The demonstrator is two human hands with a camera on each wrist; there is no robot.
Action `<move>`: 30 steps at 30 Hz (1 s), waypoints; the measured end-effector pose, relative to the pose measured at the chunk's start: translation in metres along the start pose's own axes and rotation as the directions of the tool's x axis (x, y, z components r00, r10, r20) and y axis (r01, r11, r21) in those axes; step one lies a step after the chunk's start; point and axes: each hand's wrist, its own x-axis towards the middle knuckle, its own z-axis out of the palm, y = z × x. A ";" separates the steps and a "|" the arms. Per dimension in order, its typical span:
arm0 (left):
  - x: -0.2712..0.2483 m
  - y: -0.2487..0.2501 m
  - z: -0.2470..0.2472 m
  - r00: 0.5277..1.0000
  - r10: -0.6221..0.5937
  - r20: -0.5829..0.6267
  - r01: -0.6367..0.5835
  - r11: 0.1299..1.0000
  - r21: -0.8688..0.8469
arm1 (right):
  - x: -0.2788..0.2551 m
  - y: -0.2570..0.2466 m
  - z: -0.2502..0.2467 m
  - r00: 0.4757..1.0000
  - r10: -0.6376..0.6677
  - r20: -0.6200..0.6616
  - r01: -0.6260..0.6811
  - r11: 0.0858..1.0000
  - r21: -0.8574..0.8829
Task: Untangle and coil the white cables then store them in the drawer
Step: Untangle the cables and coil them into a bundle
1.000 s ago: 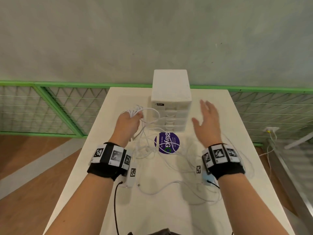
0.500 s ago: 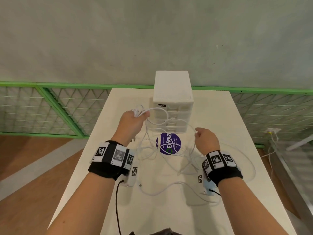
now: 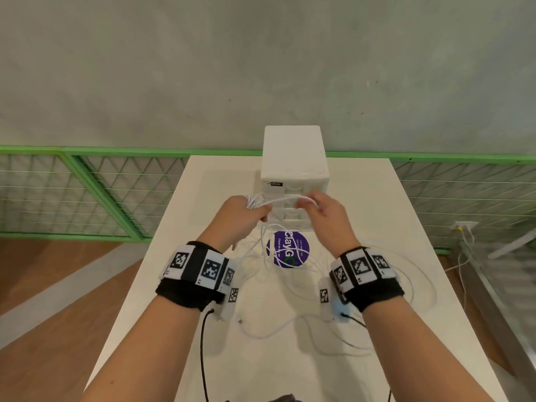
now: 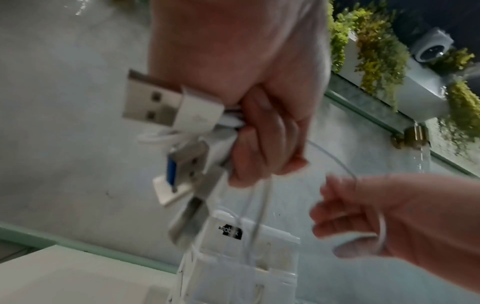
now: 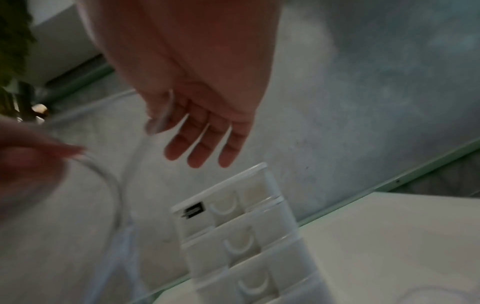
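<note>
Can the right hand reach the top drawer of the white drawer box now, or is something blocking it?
Probably yes: the right hand hovers just in front of the drawer box with nothing solid between. But it pinches a white cable stretched from the left hand, so it must release that first.

Cables [image 3: 278, 200]: smooth white plastic sheath; USB plugs [image 4: 150, 100] bare metal shells with glossy white plastic collars. Drawer unit [image 3: 294, 158]: smooth translucent white plastic. Worktop [image 3: 377, 216]: matt white. Wristbands [image 3: 185, 291]: black cloth (paper-like printed markers). Wall [image 3: 261, 68], upper frame: rough mottled grey.
</note>
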 end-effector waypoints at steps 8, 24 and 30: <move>-0.021 0.016 0.012 0.909 0.164 0.384 -0.127 0.985 -0.121 | 0.007 0.001 -0.003 0.999 0.018 0.038 -0.027 0.972 0.234; -0.021 0.039 -0.015 0.903 0.324 0.282 -0.043 0.722 -0.691 | -0.007 -0.007 0.010 0.971 -0.071 0.228 0.041 0.991 0.131; -0.022 0.060 -0.037 0.907 0.409 0.099 -0.123 0.482 -0.867 | -0.023 0.062 0.014 0.961 0.071 0.266 -0.014 0.978 -0.210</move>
